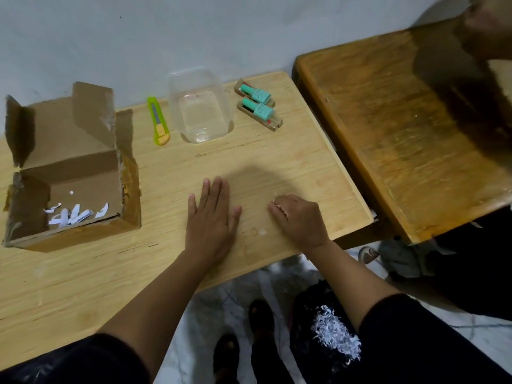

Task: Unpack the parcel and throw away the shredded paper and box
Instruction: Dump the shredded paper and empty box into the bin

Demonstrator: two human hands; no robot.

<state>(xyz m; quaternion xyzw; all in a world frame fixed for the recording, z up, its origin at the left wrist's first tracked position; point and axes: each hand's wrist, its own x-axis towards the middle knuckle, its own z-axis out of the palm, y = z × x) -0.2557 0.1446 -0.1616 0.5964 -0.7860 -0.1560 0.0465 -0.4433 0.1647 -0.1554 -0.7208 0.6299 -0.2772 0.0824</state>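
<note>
Left hand (211, 217): flat on the worktop (263, 151), fingers straight, grip holding nothing.
Right hand (297, 217): fingers curled, grip pinching white paper scraps (277, 207) against the worktop.
Box (69, 173): far left, flaps up, a few shredded strips (72, 214) inside.
Far side: green cutter (158, 120), clear tub (201, 105), two teal bottles (257, 102).
Floor: black bag (310, 314) with shredded paper (336, 335), near right.

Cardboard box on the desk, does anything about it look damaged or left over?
Yes. The cardboard box has ragged, torn flap edges, and a few white paper strips lie in its bottom corner. More shredded paper sits in a dark bag below the desk edge. Otherwise the box looks empty.
</note>
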